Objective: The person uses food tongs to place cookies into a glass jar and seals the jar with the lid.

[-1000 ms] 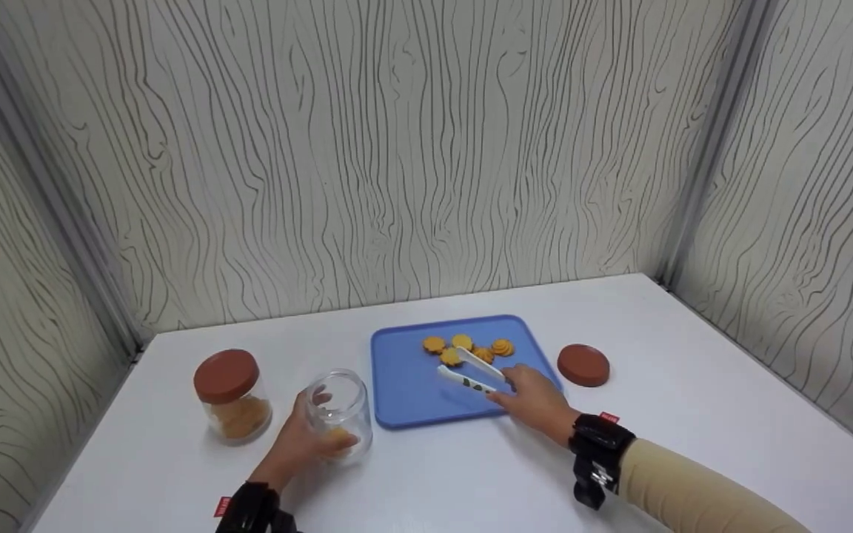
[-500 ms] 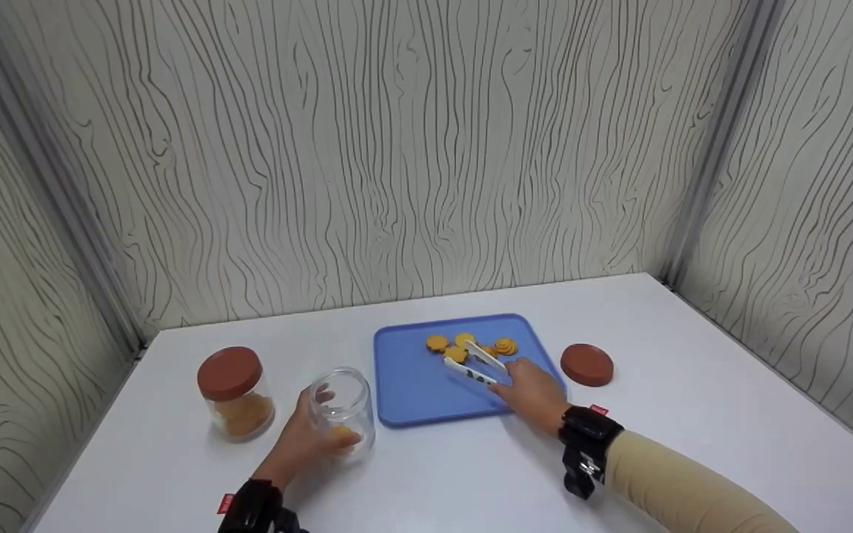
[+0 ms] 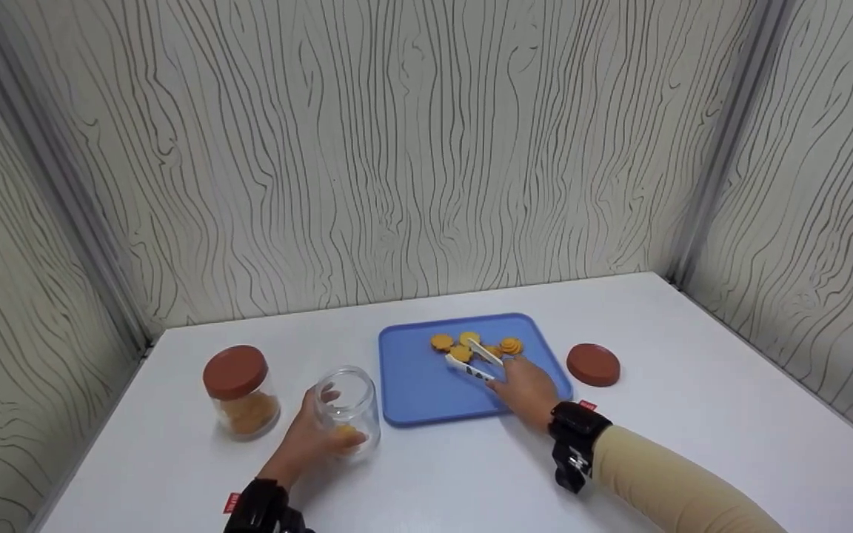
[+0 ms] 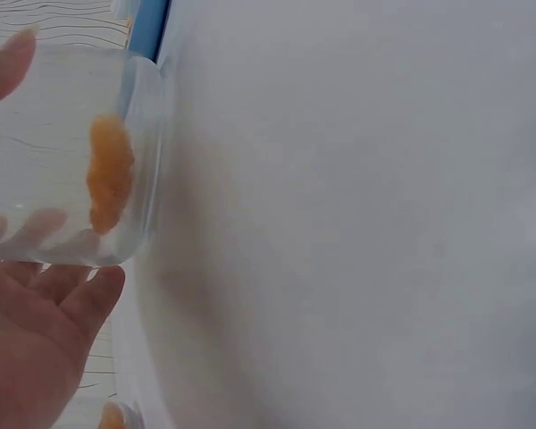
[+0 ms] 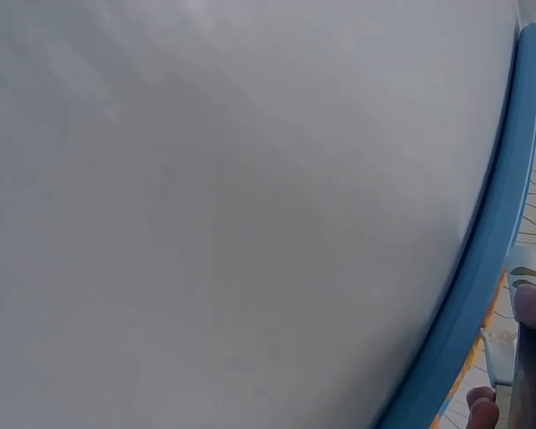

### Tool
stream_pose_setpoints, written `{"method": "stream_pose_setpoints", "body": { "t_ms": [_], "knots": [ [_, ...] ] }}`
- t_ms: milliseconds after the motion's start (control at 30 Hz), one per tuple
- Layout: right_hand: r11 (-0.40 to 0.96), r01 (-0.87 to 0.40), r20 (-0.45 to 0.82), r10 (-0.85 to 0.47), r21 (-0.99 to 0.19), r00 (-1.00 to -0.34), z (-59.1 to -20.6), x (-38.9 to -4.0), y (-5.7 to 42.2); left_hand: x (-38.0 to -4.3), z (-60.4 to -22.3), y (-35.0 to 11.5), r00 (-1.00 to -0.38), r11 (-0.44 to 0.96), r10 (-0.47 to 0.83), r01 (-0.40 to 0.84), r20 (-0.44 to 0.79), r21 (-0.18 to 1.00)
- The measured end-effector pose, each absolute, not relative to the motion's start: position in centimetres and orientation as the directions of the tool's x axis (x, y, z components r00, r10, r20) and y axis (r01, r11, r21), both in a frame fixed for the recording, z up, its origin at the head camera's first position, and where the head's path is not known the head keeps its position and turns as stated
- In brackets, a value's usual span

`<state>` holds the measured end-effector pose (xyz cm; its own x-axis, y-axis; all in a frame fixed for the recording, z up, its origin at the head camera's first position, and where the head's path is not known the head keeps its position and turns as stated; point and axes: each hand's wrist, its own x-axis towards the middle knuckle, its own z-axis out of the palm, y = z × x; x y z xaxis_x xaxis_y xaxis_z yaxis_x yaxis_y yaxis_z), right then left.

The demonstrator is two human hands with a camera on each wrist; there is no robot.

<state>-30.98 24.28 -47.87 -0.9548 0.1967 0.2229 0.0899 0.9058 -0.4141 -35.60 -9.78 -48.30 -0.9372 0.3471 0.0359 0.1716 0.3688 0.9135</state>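
Nearest, short of the blue tray [image 3: 426, 396], a tan sleeve [image 3: 667, 474] and two black wrist straps [image 3: 580, 426] lay over the white surface [image 3: 426, 481], which stretched in front of the tray's near rim and formed a wide strip to its right.

Left of the tray, just beside its left rim, the left hand [image 3: 309, 443] held one open clear jar [image 3: 366, 422], fingers curved wide round the glass. The jar's long axis stood upright, its mouth facing up, and one cookie [image 4: 110, 174] lay at its bottom.

Over the tray's near right rim, the right hand [image 3: 526, 389] pinched one pair of white tongs [image 3: 471, 369] between thumb and fingers. The tongs were above the tray, their long axis slanting from the hand toward its far left corner. The tips stood apart, with a cookie visible between them; contact could not be told.

Five cookies [image 3: 512, 346] could be counted toward the tray's far rim. Well left of the tray stood one lidded jar [image 3: 240, 392], its cookies too bunched to count; just right of the tray lay one red-brown lid [image 3: 593, 364]. A strip of surface ran behind the far rim to the wood-grain wall [image 3: 397, 148].
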Motion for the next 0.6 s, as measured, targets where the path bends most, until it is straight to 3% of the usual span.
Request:
{"method": "stream_pose_setpoints", "body": {
  "t_ms": [367, 600],
  "knots": [
    [0.918, 0.054, 0.243, 0.159, -0.392, -0.957, -47.47, -31.18, 23.74, -35.54, -48.29, -9.71, -0.937, 0.359, 0.348, 0.173, 0.040, 0.917],
    [0.898, 0.048, 0.228, 0.162, -0.437, -0.960, -47.37, -31.03, 23.70, -35.35, -48.36, -9.79, -0.935, 0.357, 0.351, 0.191, 0.058, 0.914]
  ]
}}
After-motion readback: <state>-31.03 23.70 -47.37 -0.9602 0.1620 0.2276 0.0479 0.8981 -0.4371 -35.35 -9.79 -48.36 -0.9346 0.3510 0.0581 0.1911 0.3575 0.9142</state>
